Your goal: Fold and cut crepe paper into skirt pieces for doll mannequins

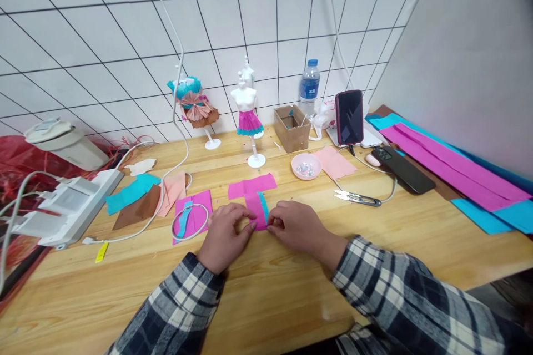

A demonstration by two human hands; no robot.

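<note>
A magenta T-shaped paper piece (253,189) with a thin blue strip along its stem lies on the wooden table (275,294). My left hand (225,233) and my right hand (293,226) meet at the lower end of the stem, fingers curled and pinching the paper from both sides. Both sleeves are dark plaid. The bottom edge of the stem is hidden under my fingertips.
Small snips (357,197) and a pink dish of beads (306,166) lie to the right. Behind stand two mini mannequins (249,113), a cardboard box (292,127), a water bottle (310,87), phones (348,116). Paper scraps (141,197), a white cable, a power strip (70,205) at left; paper sheets (453,169) at right.
</note>
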